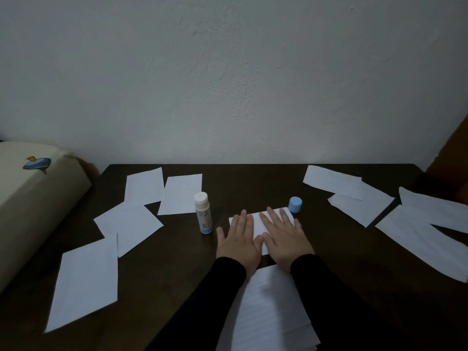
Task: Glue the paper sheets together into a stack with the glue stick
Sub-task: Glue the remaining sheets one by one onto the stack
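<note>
Hands flat, fingers straight: left hand (239, 240) and right hand (283, 235) press side by side on paper sheet (258, 221) | sheet's long axis 9-to-3 | glue stick (203, 216) upright at 9 o'clock, uncapped | blue cap (295, 204) at 1 o'clock | loose sheets (131, 224) on dark table (253, 183).

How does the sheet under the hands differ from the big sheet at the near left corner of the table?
The sheet under the hands lies at the middle of the table, pressed flat by the left hand and right hand; the near-left sheet lies loose and untouched. The pressed sheet looks smaller in the picture and sits roughly square to the table edge; the near-left sheet lies skewed. Both are white paper lying flat on the dark table.
</note>
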The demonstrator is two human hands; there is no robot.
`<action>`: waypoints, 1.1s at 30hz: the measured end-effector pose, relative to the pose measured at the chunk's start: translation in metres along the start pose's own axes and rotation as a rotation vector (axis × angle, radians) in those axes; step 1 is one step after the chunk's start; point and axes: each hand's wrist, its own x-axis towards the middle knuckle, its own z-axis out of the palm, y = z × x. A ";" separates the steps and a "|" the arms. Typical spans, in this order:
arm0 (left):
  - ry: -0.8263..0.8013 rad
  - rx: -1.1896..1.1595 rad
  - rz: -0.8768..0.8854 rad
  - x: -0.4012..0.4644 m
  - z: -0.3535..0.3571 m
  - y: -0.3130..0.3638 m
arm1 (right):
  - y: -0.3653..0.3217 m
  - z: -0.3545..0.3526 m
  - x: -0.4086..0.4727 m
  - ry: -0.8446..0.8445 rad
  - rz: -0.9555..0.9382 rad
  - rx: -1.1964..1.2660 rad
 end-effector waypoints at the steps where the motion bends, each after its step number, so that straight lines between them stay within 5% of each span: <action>1: -0.003 -0.011 -0.017 -0.001 0.001 0.000 | -0.001 0.001 0.000 0.006 0.020 0.006; 20: -0.066 0.004 -0.062 -0.029 -0.010 -0.016 | -0.003 0.007 -0.023 -0.016 0.352 0.084; 24: 0.053 -0.246 -0.026 -0.049 -0.015 -0.026 | -0.001 0.013 -0.033 0.084 0.350 0.146; 29: 0.499 -0.642 -0.184 -0.081 -0.014 -0.054 | 0.002 0.014 -0.040 0.371 0.464 0.497; 33: 0.572 -0.879 -0.402 -0.066 -0.019 -0.068 | 0.001 0.014 -0.037 0.237 0.486 0.334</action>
